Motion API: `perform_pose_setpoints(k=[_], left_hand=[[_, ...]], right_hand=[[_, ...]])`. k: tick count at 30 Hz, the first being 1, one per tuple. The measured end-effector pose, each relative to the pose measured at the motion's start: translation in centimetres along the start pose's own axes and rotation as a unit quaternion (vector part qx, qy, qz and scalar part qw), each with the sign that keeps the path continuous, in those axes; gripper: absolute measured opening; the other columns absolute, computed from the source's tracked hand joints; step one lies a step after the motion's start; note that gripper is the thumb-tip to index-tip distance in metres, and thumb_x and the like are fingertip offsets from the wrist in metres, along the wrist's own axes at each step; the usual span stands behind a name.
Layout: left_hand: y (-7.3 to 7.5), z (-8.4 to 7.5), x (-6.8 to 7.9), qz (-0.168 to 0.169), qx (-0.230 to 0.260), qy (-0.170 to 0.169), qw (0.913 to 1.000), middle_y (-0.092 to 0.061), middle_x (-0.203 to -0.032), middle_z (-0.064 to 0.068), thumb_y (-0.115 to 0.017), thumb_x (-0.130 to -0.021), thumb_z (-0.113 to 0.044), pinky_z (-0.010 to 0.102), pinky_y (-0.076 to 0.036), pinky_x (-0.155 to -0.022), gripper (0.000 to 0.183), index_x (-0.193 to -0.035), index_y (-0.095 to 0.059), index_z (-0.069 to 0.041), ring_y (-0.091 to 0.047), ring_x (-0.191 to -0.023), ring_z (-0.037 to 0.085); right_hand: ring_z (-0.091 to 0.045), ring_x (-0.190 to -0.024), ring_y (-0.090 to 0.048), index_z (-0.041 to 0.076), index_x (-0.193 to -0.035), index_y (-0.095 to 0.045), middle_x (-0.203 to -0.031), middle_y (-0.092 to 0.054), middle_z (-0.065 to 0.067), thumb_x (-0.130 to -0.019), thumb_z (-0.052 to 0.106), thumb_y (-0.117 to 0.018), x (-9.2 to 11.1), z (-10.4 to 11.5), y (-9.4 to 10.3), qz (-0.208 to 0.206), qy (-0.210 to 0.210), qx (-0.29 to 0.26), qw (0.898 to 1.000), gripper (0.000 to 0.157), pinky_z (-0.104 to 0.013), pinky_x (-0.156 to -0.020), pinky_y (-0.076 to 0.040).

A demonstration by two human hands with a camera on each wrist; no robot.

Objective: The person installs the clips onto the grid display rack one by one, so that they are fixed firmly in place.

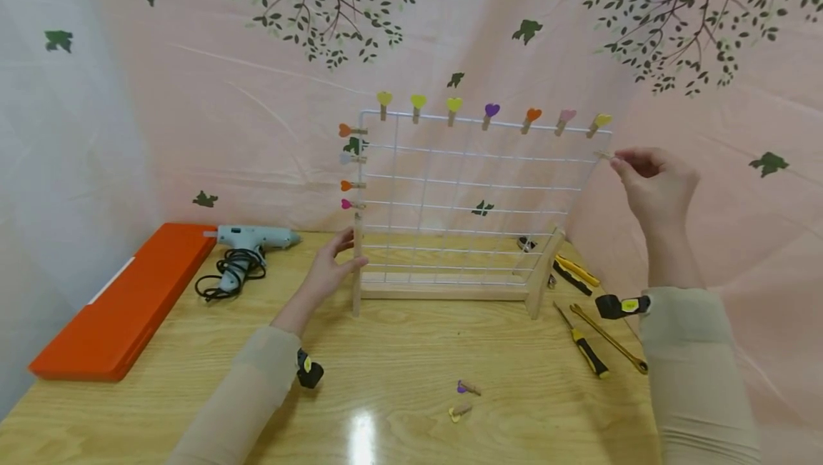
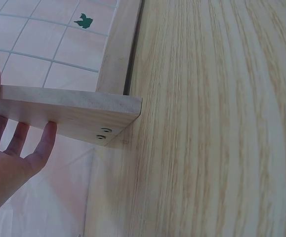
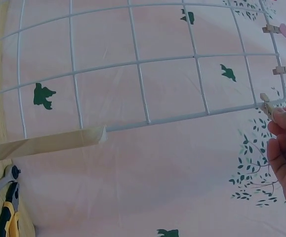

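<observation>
A white wire grid (image 1: 472, 153) stands upright in a wooden stand (image 1: 444, 293) on the table. Heart-topped clothespins line its top wire, among them a purple one (image 1: 491, 112), and several more run down its left edge, such as an orange one (image 1: 347, 130). My right hand (image 1: 659, 183) pinches a small wooden clothespin (image 3: 267, 106) at the grid's right edge wire, just below the top corner; fingertips hide its far end. My left hand (image 1: 330, 268) grips the stand's left upright (image 2: 59, 106), thumb on one side and fingers on the other.
Two loose clothespins, one purple (image 1: 469, 387) and one yellow (image 1: 459, 413), lie on the table in front. Right of the stand are a screwdriver (image 1: 588, 354), a wrench (image 1: 611, 336) and yellow-black pliers (image 1: 575, 276). To the left lie a glue gun (image 1: 247, 240) and an orange case (image 1: 128, 308).
</observation>
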State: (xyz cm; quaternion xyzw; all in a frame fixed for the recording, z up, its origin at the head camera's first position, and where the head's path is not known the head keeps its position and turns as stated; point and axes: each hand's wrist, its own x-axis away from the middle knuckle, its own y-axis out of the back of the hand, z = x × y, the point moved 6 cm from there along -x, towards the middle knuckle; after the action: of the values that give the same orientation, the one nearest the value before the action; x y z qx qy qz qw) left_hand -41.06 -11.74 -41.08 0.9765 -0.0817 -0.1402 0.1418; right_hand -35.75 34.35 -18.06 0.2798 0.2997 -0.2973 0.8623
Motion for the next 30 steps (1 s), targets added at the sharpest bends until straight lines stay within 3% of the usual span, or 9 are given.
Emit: perform_pose_setpoints(k=[8, 13, 17, 20, 24, 30], left_hand=[[0.0, -2.3, 1.0, 0.013, 0.010, 0.012, 0.9998, -0.037, -0.138, 0.012, -0.063, -0.082, -0.018, 0.050, -0.037, -0.096, 0.066, -0.139, -0.030, -0.016, -0.033, -0.126, 0.032], [0.0, -2.4, 1.1, 0.011, 0.013, 0.011, 0.9998, -0.038, -0.137, 0.012, -0.064, -0.082, -0.017, 0.050, -0.037, -0.095, 0.065, -0.139, -0.031, -0.015, -0.033, -0.126, 0.033], [0.0, -2.4, 1.1, 0.010, 0.013, 0.010, 0.9998, -0.038, -0.137, 0.013, -0.064, -0.082, -0.017, 0.050, -0.037, -0.095, 0.066, -0.139, -0.031, -0.015, -0.033, -0.126, 0.033], [0.0, -2.3, 1.1, 0.010, 0.011, 0.008, 0.9998, -0.038, -0.137, 0.012, -0.065, -0.081, -0.019, 0.050, -0.037, -0.095, 0.066, -0.139, -0.031, -0.015, -0.033, -0.126, 0.033], [0.0, -2.3, 1.0, 0.011, 0.013, 0.003, 0.9998, -0.038, -0.137, 0.012, -0.065, -0.082, -0.019, 0.051, -0.036, -0.096, 0.066, -0.139, -0.031, -0.014, -0.033, -0.126, 0.033], [0.0, -2.2, 0.9, 0.012, 0.013, 0.006, 0.9998, -0.037, -0.138, 0.012, -0.064, -0.082, -0.020, 0.050, -0.036, -0.096, 0.067, -0.139, -0.031, -0.014, -0.032, -0.126, 0.033]], right_hand=[[0.001, -0.071, -0.054, 0.006, -0.097, -0.068, -0.079, -0.060, 0.017, -0.077, 0.020, -0.069, 0.1, 0.1, -0.1, 0.004, 0.012, 0.005, 1.000, 0.024, -0.005, -0.063, -0.042], [-0.001, -0.079, -0.052, 0.013, -0.100, -0.068, -0.090, -0.061, 0.012, -0.076, 0.025, -0.070, 0.4, 0.0, 0.4, -0.013, 0.028, 0.018, 0.999, 0.027, -0.008, -0.068, -0.041], [0.000, -0.077, -0.051, 0.012, -0.099, -0.068, -0.088, -0.060, 0.014, -0.075, 0.024, -0.071, 1.9, 1.2, 0.4, -0.011, 0.066, 0.017, 0.998, 0.027, -0.009, -0.067, -0.040], [-0.003, -0.077, -0.052, 0.003, -0.099, -0.066, -0.086, -0.059, 0.010, -0.077, 0.014, -0.070, 4.1, 2.9, -0.5, 0.039, 0.098, -0.017, 0.994, 0.025, -0.009, -0.068, -0.042], [-0.009, -0.076, -0.050, -0.005, -0.102, -0.061, -0.088, -0.058, -0.006, -0.078, 0.002, -0.066, 8.0, 4.6, -3.0, 0.148, 0.109, -0.050, 0.982, 0.025, -0.009, -0.066, -0.042], [-0.007, -0.076, -0.049, 0.013, -0.104, -0.064, -0.090, -0.061, 0.001, -0.077, 0.011, -0.070, 14.1, 2.1, -8.0, 0.289, 0.162, -0.016, 0.943, 0.028, -0.019, -0.066, -0.044]])
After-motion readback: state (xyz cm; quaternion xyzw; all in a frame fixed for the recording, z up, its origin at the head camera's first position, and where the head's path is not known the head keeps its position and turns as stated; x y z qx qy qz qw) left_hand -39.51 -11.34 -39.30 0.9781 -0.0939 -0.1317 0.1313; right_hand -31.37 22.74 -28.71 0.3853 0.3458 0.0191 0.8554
